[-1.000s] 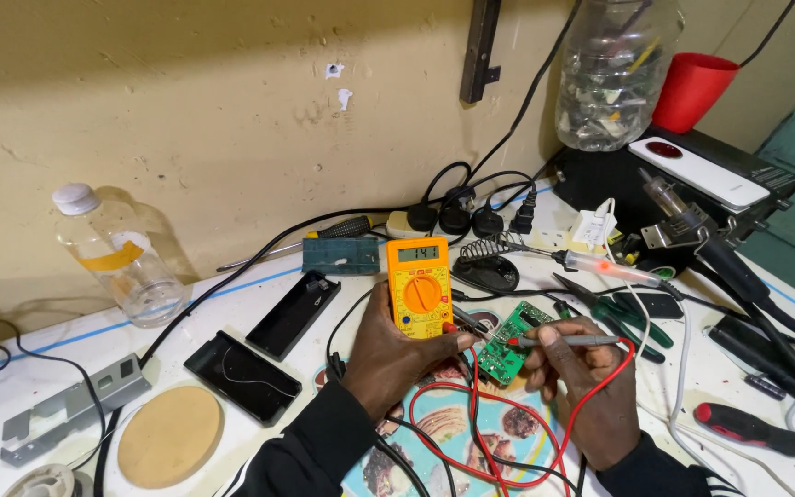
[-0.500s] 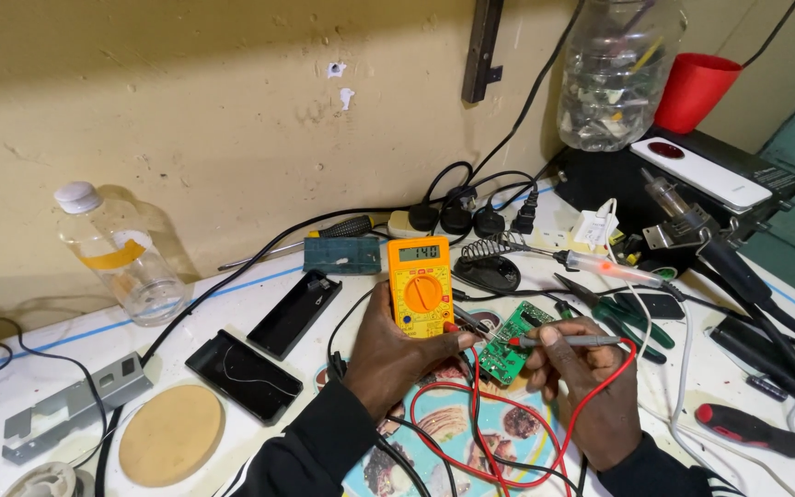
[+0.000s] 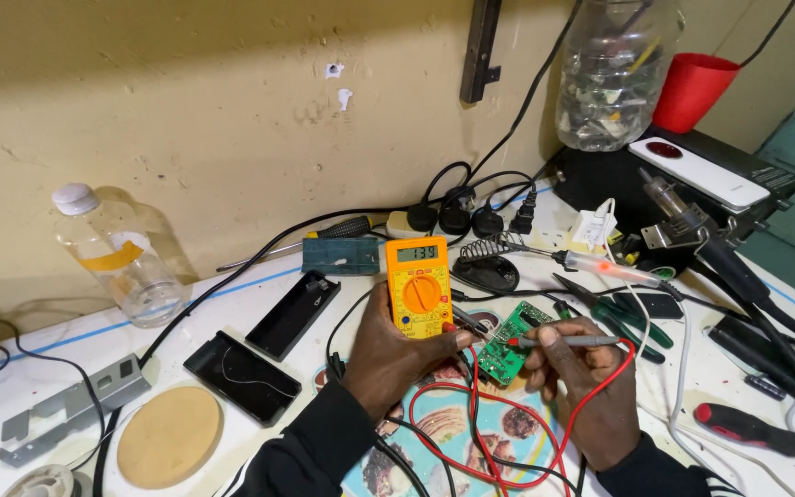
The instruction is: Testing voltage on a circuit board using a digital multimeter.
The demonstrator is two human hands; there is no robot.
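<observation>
Gripping the yellow multimeter (image 3: 419, 288) upright, left hand (image 3: 388, 354) sits left of the green circuit board (image 3: 508, 342); right hand (image 3: 581, 368) pinches the red probe (image 3: 568, 341), lying leftward onto it.

Surface: white workbench (image 3: 232, 304).
Left of multimeter (image 3: 419, 286): clear bottle (image 3: 121, 258), black covers (image 3: 269, 345), wooden disc (image 3: 169, 435).
Right: pliers (image 3: 614, 308), red-handled screwdriver (image 3: 752, 430).

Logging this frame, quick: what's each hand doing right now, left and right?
Left hand: closed around the yellow multimeter, propping it up on the bench.
Right hand: closed, pinching a test probe with its tip at the green circuit board.
</observation>
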